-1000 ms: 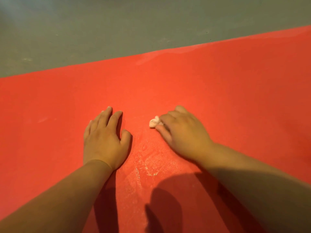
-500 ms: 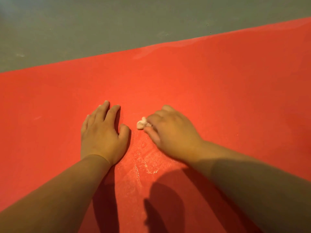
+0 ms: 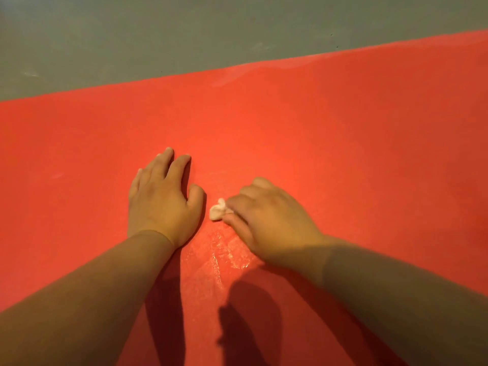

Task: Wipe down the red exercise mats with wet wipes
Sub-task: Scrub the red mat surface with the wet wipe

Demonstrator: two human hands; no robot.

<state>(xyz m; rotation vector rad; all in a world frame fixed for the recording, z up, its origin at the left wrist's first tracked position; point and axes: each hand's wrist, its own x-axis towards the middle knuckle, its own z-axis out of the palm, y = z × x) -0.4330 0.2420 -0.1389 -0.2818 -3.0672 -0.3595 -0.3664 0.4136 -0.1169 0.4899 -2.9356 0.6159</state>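
Note:
A red exercise mat point(image 3: 330, 133) fills most of the view. My left hand point(image 3: 161, 199) rests flat on it, fingers straight and pointing away from me. Just to its right, my right hand point(image 3: 266, 220) presses a small crumpled white wet wipe point(image 3: 217, 213) onto the mat, with fingers curled round it; only the wipe's left end shows. A shiny wet streak point(image 3: 224, 249) lies on the mat below the wipe, between my wrists.
Grey floor point(image 3: 158, 35) runs beyond the mat's far edge, which slants up to the right. My shadow falls on the mat near the bottom of the view.
My right hand has slid the wipe left and toward me, closer to my left thumb. My left hand stays planted in the same spot.

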